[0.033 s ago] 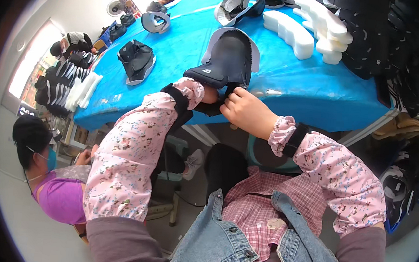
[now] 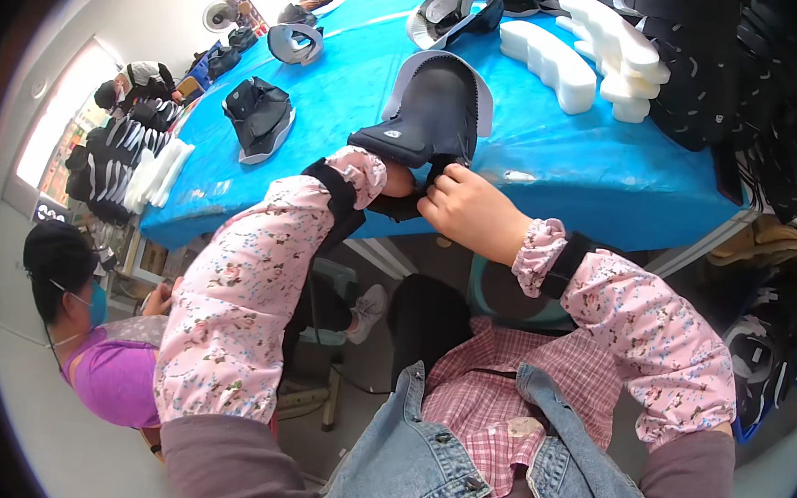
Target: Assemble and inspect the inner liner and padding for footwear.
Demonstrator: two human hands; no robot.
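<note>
My left hand (image 2: pixel 395 178) and right hand (image 2: pixel 469 212) are both closed on the black shoe upper (image 2: pixel 428 111), held at the near edge of the blue table (image 2: pixel 355 86); nothing has shifted between the two views, so I judge I am mid-adjustment on its lower edge; white foam blocks (image 2: pixel 549 60) lie beyond; a second dark upper (image 2: pixel 259 118) rests further left.

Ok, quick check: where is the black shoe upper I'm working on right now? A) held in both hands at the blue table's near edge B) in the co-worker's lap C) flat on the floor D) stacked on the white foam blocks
A: both the left hand and right hand grip the black shoe upper, raised at the near edge of the blue table.
</note>
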